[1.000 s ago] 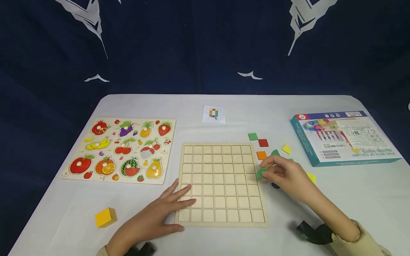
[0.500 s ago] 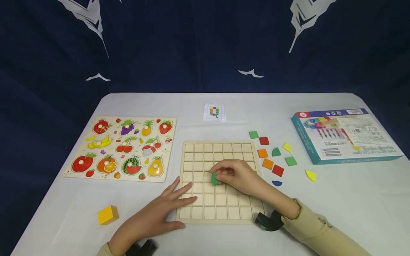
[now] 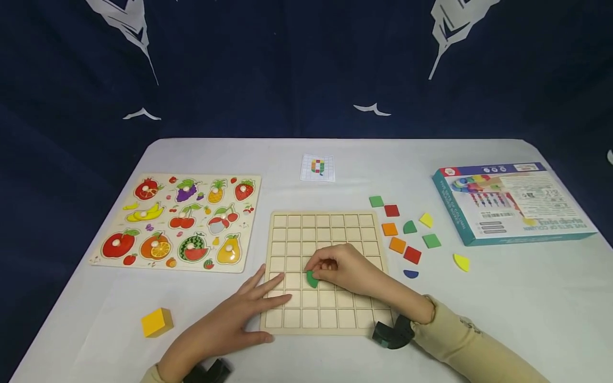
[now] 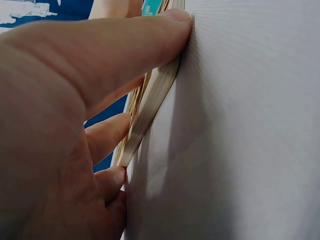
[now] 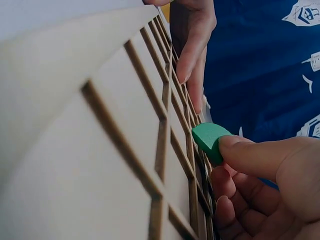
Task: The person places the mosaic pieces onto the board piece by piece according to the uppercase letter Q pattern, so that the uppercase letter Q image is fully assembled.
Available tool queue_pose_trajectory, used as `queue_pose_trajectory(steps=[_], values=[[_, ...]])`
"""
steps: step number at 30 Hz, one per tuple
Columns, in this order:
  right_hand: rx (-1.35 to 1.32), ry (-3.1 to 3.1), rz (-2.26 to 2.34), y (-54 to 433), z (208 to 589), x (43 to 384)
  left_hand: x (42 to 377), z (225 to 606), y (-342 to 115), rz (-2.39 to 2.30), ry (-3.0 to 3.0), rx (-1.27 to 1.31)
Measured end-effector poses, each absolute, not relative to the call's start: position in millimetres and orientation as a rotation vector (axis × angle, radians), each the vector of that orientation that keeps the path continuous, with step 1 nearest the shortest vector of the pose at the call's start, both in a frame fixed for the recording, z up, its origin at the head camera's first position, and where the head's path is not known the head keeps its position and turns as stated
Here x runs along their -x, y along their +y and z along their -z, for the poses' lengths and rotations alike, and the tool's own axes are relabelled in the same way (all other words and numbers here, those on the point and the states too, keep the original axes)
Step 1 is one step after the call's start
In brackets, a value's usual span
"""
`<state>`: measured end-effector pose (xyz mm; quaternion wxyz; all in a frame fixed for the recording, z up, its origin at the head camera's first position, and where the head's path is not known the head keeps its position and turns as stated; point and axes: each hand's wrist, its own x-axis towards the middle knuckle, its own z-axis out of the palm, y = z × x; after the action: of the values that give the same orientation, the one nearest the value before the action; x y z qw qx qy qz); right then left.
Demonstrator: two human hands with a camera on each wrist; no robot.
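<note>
A wooden grid board (image 3: 328,319) with square cells lies in the middle of the table. My right hand (image 3: 347,270) pinches a green quarter-circle tile (image 5: 210,140) between thumb and fingers, close over the board's cells left of centre. In the right wrist view the tile's rounded edge faces up beside the grid ridges. My left hand (image 3: 234,319) rests with spread, straight fingers on the board's left edge, its thumb at the near left corner. The left wrist view shows that thumb (image 4: 165,30) against the board's side.
Right of the board lie several loose tiles, among them a red square (image 3: 412,255), a blue half-circle (image 3: 411,274) and a yellow quarter-circle (image 3: 462,262). A fruit puzzle (image 3: 174,223), a yellow block (image 3: 157,323), a pattern card (image 3: 318,168) and a box (image 3: 514,205) stand around.
My right hand has carried the green tile leftward from the loose tiles to over the board, then slightly further left and nearer. My left hand has stayed in place.
</note>
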<state>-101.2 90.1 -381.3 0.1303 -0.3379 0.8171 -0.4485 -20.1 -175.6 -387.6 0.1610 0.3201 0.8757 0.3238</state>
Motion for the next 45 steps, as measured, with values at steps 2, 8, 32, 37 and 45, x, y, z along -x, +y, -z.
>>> queue_pose_trajectory(steps=[2,8,32,37,45], values=[[1.001,2.401,1.288,89.1,381.1,100.0,20.1,387.9,-176.2,-0.926,2.505,-0.928],[1.033,2.458,1.254,85.5,382.3,97.3,20.8,388.0,-176.8,-0.924,2.525,-0.970],[0.946,2.730,1.154,81.3,382.1,82.5,18.7,386.0,-175.8,-0.925,2.546,-1.013],[0.907,2.764,1.132,81.4,379.8,81.8,19.2,385.5,-174.9,-0.935,2.540,-0.996],[0.855,2.737,1.212,104.3,372.6,82.1,18.7,385.3,-174.5,-0.938,2.531,-0.967]])
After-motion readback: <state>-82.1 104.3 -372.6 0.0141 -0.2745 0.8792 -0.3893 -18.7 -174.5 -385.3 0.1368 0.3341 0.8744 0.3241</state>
